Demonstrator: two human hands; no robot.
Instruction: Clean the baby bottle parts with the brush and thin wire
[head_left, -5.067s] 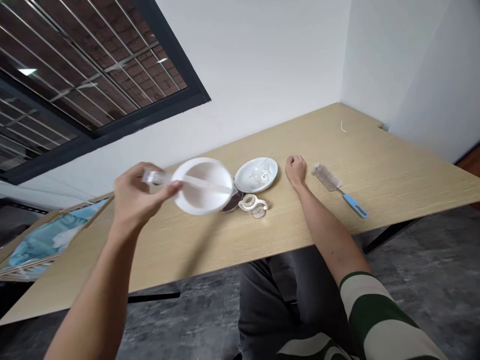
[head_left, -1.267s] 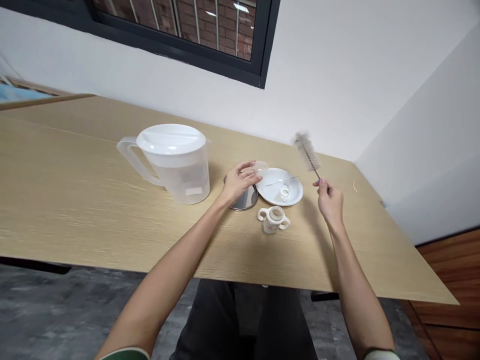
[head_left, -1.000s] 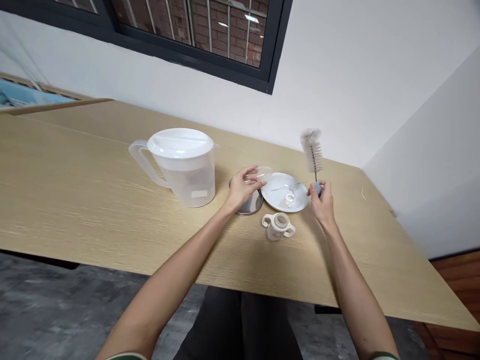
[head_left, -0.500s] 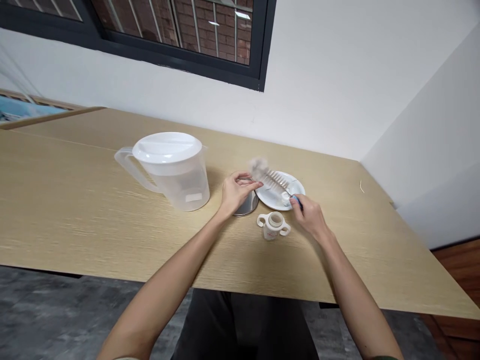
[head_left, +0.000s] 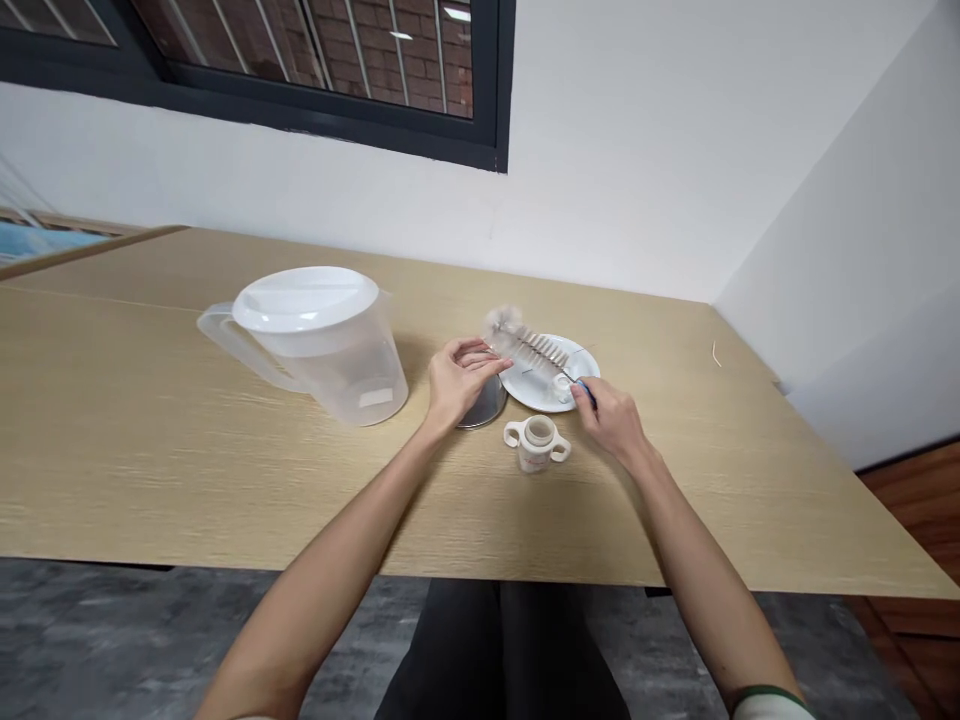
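Observation:
My right hand (head_left: 611,415) is closed round the blue handle of a bottle brush (head_left: 544,350). The brush slants up to the left above a white plate (head_left: 525,393), its bristly tip beside my left fingers. My left hand (head_left: 459,382) is open, fingers extended, over a round shiny metal container (head_left: 486,405); whether it touches the bristles or the metal, I cannot tell. A small clear-white part (head_left: 561,387) lies on the plate. In front of the plate a white baby bottle (head_left: 535,458) with two side handles stands upright, its mouth uncovered.
A translucent lidded pitcher (head_left: 337,370) stands on the wooden table (head_left: 225,480) left of my hands. A thin pale strip (head_left: 715,354) lies at the far right. The white wall (head_left: 600,180) and a dark-framed window (head_left: 480,140) rise behind the table.
The view has shifted slightly, so everything appears a little further left. My hands keep nearly the same pose, and the brush stays in my right hand over the plate.

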